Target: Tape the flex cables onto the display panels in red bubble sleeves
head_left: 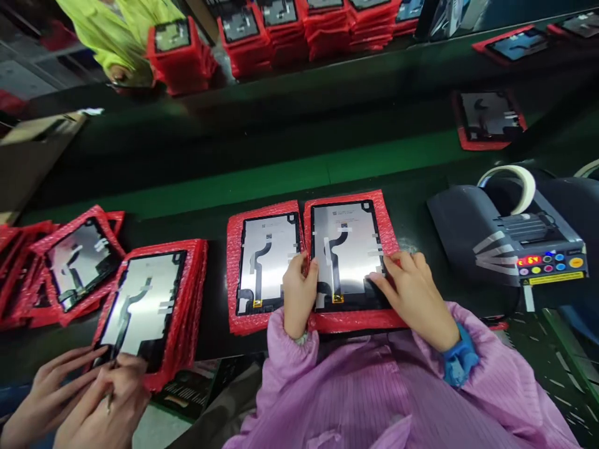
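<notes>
A tablet display panel (350, 265) with a silvery back, black frame and dark flex cable lies on a red bubble-wrap sheet (358, 322) in front of me. My left hand (299, 294) grips its left edge, fingers bent. My right hand (414, 293) holds the right edge, with the thumb over the panel's back and the fingers at its side. Directly left, a second display panel (276, 262) rests on another red bubble-wrap sheet (234, 274), close beside my left hand. The undersides of my fingers are hidden.
At left, a co-worker's hands (100, 396) work with a thin tool on a panel atop a red-wrapped stack (194, 299). A grey tape dispenser (505, 231) stands at right. Beyond the green conveyor strip (290, 171) are more stacks (248, 53) and a person in yellow (121, 37).
</notes>
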Demonstrator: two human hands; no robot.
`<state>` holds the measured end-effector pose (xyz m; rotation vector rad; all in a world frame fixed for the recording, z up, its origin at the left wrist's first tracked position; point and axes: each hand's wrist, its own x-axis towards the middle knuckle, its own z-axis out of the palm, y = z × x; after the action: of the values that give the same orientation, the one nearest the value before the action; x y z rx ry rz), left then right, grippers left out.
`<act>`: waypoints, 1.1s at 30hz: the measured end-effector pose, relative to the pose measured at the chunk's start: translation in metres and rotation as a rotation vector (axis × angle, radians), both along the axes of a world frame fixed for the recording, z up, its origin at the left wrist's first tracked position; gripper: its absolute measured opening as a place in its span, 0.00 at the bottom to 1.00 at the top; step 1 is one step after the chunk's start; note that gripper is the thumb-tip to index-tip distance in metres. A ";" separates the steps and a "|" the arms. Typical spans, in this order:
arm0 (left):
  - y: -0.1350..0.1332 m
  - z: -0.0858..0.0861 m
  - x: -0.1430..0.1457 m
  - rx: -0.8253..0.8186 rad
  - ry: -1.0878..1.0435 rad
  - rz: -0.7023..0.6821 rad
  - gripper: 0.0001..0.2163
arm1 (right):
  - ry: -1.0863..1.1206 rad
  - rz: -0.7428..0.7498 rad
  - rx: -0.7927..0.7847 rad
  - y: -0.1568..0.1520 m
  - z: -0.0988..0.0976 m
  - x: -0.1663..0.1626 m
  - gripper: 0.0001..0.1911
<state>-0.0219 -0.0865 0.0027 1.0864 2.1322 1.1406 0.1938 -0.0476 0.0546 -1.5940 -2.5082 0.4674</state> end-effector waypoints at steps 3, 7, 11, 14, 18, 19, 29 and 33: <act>-0.004 0.006 -0.017 0.011 -0.063 -0.032 0.15 | 0.090 0.026 -0.012 -0.005 -0.002 0.001 0.31; -0.021 0.017 -0.064 0.078 -0.177 0.091 0.22 | 0.296 -0.021 0.026 -0.002 -0.012 0.013 0.30; -0.037 0.018 -0.132 0.060 -0.204 0.230 0.29 | 0.455 -0.073 0.057 0.010 -0.032 0.030 0.22; -0.042 0.010 -0.163 0.010 -0.170 0.227 0.27 | 0.502 -0.107 0.096 0.019 -0.049 0.042 0.19; -0.047 0.001 -0.173 -0.063 -0.036 0.250 0.20 | 0.534 -0.152 0.146 0.026 -0.070 0.054 0.16; -0.047 0.004 -0.172 -0.080 0.014 0.250 0.19 | 0.539 -0.165 0.157 0.026 -0.075 0.056 0.16; 0.172 0.100 -0.033 -0.063 0.183 -0.312 0.14 | 0.632 -0.205 0.256 0.019 -0.109 0.063 0.10; 0.334 0.067 0.097 -0.181 0.041 -0.510 0.12 | 0.650 -0.201 0.267 0.021 -0.107 0.063 0.07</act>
<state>0.0752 0.2476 0.0698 1.4602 1.7896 0.6793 0.2566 -0.0264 -0.0527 -1.3026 -1.8230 0.4974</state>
